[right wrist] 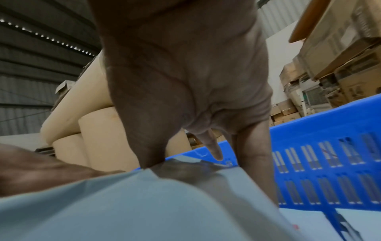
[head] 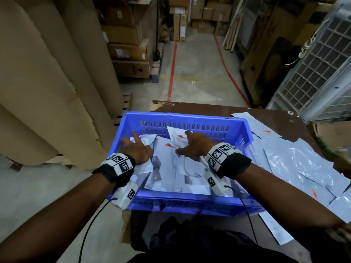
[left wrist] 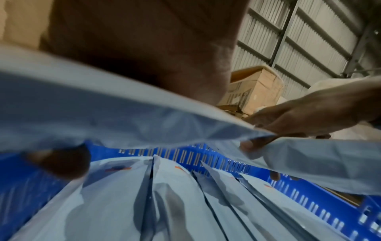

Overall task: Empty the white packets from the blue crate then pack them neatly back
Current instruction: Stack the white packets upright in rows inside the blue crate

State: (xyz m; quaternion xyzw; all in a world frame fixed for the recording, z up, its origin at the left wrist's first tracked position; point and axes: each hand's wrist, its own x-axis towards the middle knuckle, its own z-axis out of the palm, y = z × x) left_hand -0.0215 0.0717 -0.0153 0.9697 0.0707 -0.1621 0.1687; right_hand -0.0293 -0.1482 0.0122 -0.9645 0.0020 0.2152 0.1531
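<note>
Both hands work among white packets inside the blue crate.

The left hand (head: 137,150) holds a white packet (left wrist: 103,117), thumb under it and fingers (head: 135,135) stretched over its top; the right hand (head: 191,145) grips the neighbouring packet (head: 176,136), fingers curled round its edge. More packets stand on edge, side by side, in the blue crate (head: 190,118), which sits on the brown desk (head: 214,109). Loose packets (head: 303,168) lie spread on the desk just right of the crate.

Left hand (left wrist: 144,48) holds a white packet (left wrist: 103,110) above the blue crate (left wrist: 309,195).
</note>
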